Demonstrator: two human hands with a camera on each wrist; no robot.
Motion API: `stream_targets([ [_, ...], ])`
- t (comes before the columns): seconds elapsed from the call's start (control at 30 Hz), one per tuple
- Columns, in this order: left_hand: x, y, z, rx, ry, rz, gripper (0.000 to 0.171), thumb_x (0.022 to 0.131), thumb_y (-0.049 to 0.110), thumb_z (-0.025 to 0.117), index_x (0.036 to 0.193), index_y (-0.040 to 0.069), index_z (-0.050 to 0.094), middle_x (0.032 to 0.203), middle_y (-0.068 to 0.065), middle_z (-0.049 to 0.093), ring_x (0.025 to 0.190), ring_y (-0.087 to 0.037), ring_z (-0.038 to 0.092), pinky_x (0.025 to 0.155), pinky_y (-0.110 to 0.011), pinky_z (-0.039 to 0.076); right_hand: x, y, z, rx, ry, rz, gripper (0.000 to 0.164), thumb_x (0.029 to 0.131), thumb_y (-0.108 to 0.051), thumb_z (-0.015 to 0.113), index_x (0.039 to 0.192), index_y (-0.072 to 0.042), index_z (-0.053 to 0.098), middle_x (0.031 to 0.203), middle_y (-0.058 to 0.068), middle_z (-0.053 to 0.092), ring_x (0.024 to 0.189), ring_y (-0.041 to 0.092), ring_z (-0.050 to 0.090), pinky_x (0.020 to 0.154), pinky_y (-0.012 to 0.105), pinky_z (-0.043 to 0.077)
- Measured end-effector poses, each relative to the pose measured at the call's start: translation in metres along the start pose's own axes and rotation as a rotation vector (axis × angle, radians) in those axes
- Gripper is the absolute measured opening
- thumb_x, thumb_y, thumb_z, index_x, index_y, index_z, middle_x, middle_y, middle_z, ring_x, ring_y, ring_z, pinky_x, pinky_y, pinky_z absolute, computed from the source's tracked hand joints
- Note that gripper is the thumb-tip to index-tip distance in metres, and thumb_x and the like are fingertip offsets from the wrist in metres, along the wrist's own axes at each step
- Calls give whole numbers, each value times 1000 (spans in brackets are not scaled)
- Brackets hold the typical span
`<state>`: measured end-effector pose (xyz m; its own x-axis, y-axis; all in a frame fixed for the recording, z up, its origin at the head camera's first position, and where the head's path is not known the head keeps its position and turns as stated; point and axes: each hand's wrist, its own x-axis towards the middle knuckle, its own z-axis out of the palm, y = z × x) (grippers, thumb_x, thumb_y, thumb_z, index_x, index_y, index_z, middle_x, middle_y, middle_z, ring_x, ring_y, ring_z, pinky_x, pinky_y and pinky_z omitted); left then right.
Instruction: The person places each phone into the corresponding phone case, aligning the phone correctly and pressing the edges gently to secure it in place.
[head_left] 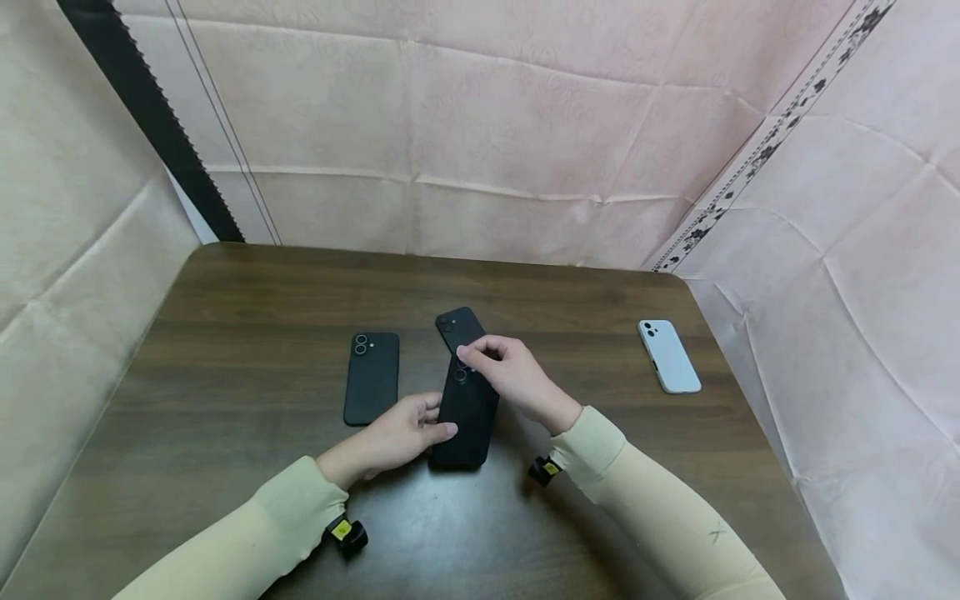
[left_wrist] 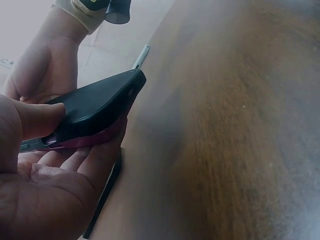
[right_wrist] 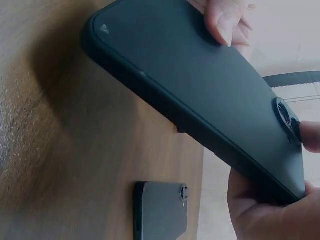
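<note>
A phone in a black case (head_left: 467,421) is held above the table, its camera side up and tilted. My left hand (head_left: 408,429) grips its left edge near the lower end, thumb on the back and fingers underneath. At the camera end, my right hand (head_left: 517,371) pinches the phone, a fingertip by the lens ring (right_wrist: 283,111). A reddish strip (left_wrist: 95,138) shows along the underside in the left wrist view. Just behind lies a second black phone (head_left: 459,323), partly hidden. Left of my hands lies another dark phone (head_left: 371,379), lenses up.
A pale blue phone (head_left: 670,357) lies at the right side of the brown wooden table (head_left: 247,333). Light cloth (head_left: 510,125) hangs behind the table and at both sides. Each wrist carries a small black camera (head_left: 347,534).
</note>
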<state>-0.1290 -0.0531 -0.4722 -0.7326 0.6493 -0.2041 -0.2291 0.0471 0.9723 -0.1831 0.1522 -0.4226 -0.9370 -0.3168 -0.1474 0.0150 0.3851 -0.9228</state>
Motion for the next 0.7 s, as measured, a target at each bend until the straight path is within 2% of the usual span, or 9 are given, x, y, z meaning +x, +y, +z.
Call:
stream_targets([
  [0.23,-1,0,-1,47,-2,2,40,100,14,55,138,4,46,124,-9,63,110,-23,63,94,-38,49,-4,-9,0,14,-34,19,30,96,-37,61,101,-8,69,103,4,65,98,20,56,86,35,48],
  [0.47,3,1,0,49,-1,-1,42,99,14,55,139,4,45,125,-9,63,109,-22,63,94,-37,49,-17,-31,-2,25,-26,33,25,99,-26,58,102,-3,68,100,6,65,94,20,56,84,34,49],
  [0.7,6,3,-1,48,3,-6,41,99,13,55,138,3,47,122,-9,65,107,-23,64,93,-37,50,1,3,-2,-14,-4,-7,30,93,-43,64,99,-15,69,100,2,66,94,20,59,82,36,50],
])
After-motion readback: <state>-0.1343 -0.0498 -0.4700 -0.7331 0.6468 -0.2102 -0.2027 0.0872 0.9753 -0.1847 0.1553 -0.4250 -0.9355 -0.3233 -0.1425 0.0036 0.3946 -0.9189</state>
